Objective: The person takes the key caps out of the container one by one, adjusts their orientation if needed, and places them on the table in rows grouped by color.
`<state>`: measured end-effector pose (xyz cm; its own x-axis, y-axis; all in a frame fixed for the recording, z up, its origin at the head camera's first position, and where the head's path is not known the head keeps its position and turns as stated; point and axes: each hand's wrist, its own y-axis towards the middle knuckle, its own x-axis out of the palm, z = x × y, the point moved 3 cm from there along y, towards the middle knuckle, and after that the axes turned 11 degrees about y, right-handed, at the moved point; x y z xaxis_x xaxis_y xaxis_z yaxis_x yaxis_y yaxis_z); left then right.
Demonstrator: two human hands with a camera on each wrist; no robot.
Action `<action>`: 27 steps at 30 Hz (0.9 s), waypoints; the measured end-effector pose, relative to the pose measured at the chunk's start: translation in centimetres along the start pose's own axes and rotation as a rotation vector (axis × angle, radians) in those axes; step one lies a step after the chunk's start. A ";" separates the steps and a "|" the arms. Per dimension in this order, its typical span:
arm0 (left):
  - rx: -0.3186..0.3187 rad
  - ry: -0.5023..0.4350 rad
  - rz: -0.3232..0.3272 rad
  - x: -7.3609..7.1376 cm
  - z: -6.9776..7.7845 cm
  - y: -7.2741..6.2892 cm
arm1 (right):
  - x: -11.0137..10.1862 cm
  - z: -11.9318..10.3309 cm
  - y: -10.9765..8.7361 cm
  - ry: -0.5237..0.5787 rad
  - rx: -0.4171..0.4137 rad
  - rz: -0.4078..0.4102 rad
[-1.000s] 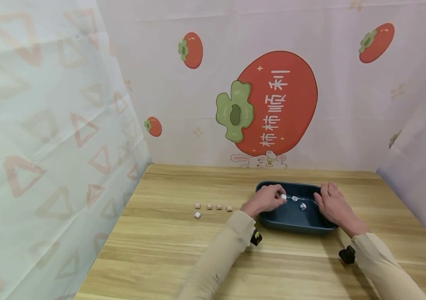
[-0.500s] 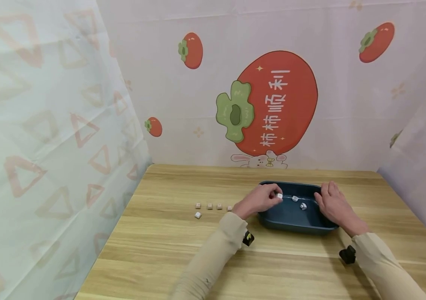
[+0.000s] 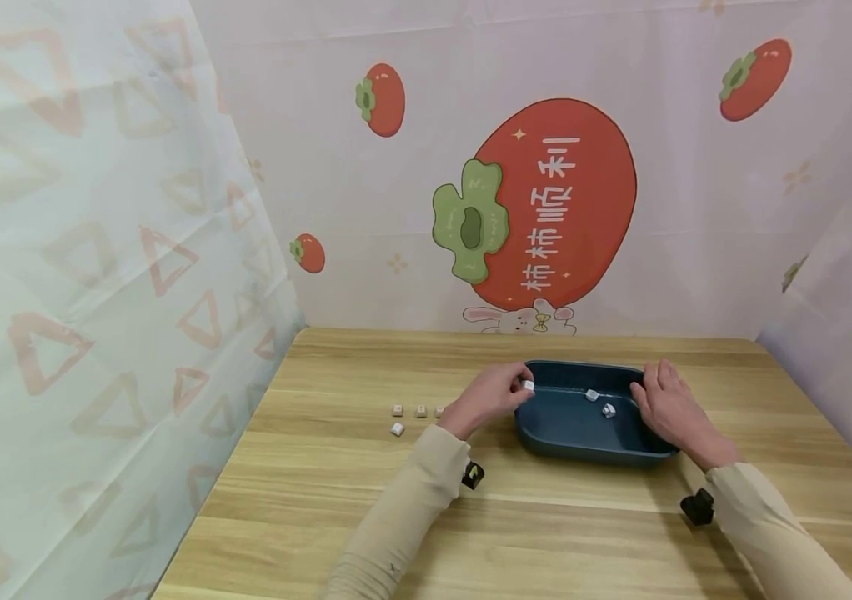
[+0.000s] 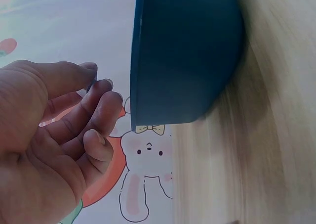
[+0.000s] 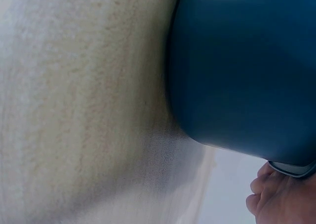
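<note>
My left hand (image 3: 489, 393) pinches a small white keycap (image 3: 528, 386) between thumb and fingertips, just above the left rim of a dark blue tray (image 3: 576, 455). In the left wrist view, the fingers of the left hand (image 4: 64, 130) are bent beside the tray wall (image 4: 185, 61), and the keycap is mostly hidden between the fingertips. My right hand (image 3: 674, 412) holds the tray's right end, thumb inside the rim and fingers over it. Two white keycaps lie on the tray floor, one (image 3: 592, 395) nearer the back and the other (image 3: 608, 411) nearer the front.
Left of the tray, a row of keycaps (image 3: 421, 411) sits on the wooden table (image 3: 306, 483), its right end hidden by the left hand. A single keycap (image 3: 397, 429) lies tilted in front of the row. Printed cloth (image 3: 366, 192) stands behind the table and at both sides.
The left hand has lifted the keycap from inside the tray and moved left with it to the left rim, covering the row's right end. The right hand stays on the tray.
</note>
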<state>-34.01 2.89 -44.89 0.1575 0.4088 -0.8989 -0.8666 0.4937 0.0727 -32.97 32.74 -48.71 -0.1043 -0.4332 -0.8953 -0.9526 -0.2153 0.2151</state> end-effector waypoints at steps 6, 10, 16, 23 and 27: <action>-0.003 0.002 -0.002 0.1 -0.9 -0.6 | 0.2 0.2 0.0 -0.005 0.001 0.000; -0.011 -0.002 -0.001 0.2 -1.8 -1.0 | 0.2 0.2 0.0 0.004 0.008 -0.002; -0.034 -0.025 -0.011 0.2 -3.0 -1.8 | -0.1 -0.1 -0.1 0.009 0.016 -0.007; -0.049 0.008 -0.003 -0.1 -4.0 -2.9 | -0.1 -0.1 -0.1 0.005 0.018 -0.015; -0.070 0.029 -0.010 -0.1 -4.8 -3.6 | -0.1 -0.1 -0.1 0.005 0.004 -0.008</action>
<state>-33.15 -2.60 -47.16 0.1532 0.3816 -0.9115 -0.8963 0.4421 0.0344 -32.83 32.69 -48.63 -0.0952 -0.4356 -0.8951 -0.9546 -0.2151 0.2062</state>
